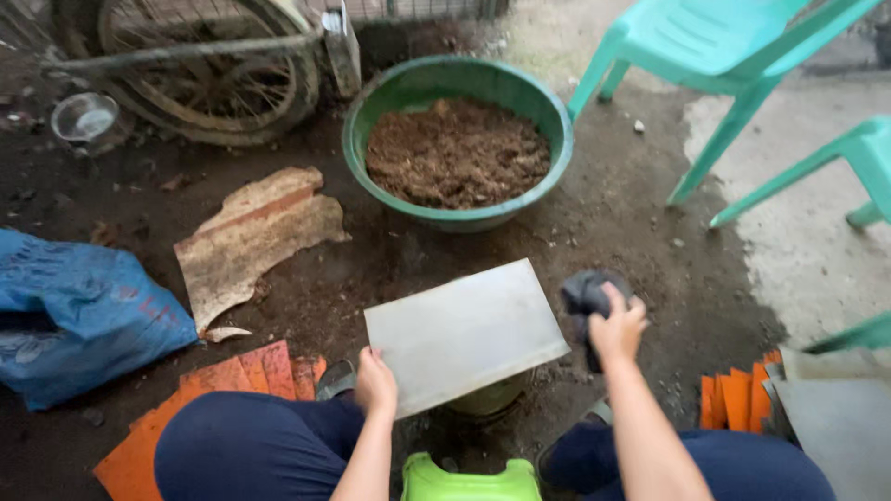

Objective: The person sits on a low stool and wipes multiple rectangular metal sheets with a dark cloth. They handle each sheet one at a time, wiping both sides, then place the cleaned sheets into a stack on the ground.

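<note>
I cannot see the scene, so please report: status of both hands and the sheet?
Left hand grips grey sheet at its near corner. Right hand holds dark cloth beside sheet's right edge. Sheet surface unobstructed.

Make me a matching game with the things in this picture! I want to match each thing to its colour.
Things:
1. round basin full of brown soil
2. flat sheet held by the left hand
3. bunched cloth in the right hand
4. sack lying on the ground
5. chair at the top of the view

Colours:
A. blue
B. dark grey
C. turquoise
D. green
E. pale grey

Right pairs: 1-D, 2-E, 3-B, 4-A, 5-C
</note>
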Available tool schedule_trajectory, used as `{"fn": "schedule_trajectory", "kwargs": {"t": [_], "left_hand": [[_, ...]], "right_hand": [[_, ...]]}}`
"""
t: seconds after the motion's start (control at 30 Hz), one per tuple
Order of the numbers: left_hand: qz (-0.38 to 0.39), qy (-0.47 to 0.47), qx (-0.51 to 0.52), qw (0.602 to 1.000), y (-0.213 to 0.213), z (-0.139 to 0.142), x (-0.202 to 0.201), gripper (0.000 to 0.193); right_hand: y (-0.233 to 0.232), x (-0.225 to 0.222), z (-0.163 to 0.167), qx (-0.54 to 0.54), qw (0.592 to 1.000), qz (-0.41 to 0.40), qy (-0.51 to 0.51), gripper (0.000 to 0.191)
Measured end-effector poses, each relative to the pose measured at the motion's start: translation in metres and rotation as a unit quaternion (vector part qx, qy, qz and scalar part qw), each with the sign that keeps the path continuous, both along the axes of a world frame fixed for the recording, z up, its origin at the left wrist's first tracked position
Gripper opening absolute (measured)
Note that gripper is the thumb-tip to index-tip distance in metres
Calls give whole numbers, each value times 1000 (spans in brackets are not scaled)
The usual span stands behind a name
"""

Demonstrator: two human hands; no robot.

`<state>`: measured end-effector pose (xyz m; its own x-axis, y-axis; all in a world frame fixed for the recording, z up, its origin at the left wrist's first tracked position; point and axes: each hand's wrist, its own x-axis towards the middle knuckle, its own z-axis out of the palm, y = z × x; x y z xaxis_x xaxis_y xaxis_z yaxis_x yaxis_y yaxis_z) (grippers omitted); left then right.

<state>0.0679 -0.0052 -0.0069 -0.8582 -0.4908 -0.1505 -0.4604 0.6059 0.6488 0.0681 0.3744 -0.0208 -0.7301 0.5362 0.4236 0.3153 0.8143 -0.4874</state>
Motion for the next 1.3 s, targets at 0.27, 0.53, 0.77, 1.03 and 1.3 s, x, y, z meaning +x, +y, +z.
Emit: {"fn": "schedule_trajectory", "kwargs": {"t": [0.27, 0.53, 0.77, 1.03, 1.3], "left_hand": [[21, -25, 19, 999, 7, -5, -14, 45], [60, -11, -6, 998, 11, 3, -15, 39], [22, -17, -8, 1000, 11, 0, -19, 39], [31, 45, 56, 997, 18, -8, -25, 35], [28, 35, -13, 999, 16, 0, -21, 34]], "right_hand": [[-101, -16, 63, 33, 974, 196, 104, 32], [-198, -43, 13, 3, 936, 349, 40, 56], [-21, -99, 25, 7, 972, -28, -235, 50], [-121, -50, 60, 67, 980, 187, -25, 47], [-114, 13, 5, 63, 978, 200, -26, 64]]}}
